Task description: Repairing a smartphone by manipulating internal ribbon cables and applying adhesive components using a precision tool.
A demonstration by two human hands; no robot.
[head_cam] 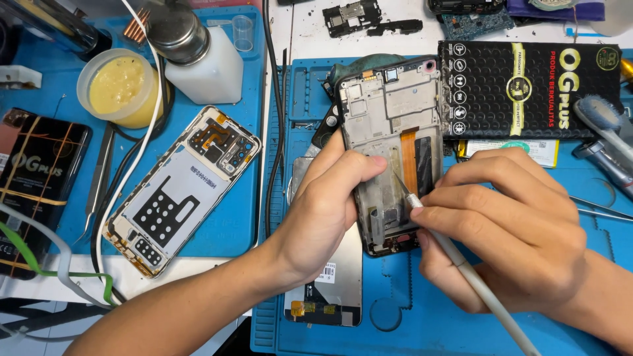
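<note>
Tubs and tools sit far left on the counter (pixel 217 264): a round tub of yellow paste (pixel 120 88), a white bottle with a metal top (pixel 201 56) and thin tweezers (pixel 99 178). Next comes a phone back cover (pixel 181 188), lying inside up on a blue mat (pixel 234 224).

In the middle, the left hand (pixel 326 204) holds an open phone frame (pixel 392 148). Its fingers are wrapped around the left edge, with the thumb pressed on the front. The frame is tilted up over a second blue mat (pixel 409 316), with a flat screen panel (pixel 330 277) lying under it.

The right hand (pixel 504 227) has its fingers pinched tight on a thin white tool (pixel 475 280). The sharp tip touches the inside of the frame, near an orange ribbon strip (pixel 410 158).

The frame looks light, thin and stiff, but its small parts and the ribbon look easy to break. The bare side edges seem the safest place to hold it.

On the right lie a black box with dots (pixel 527 89) and a grey brush (pixel 603 122).
</note>
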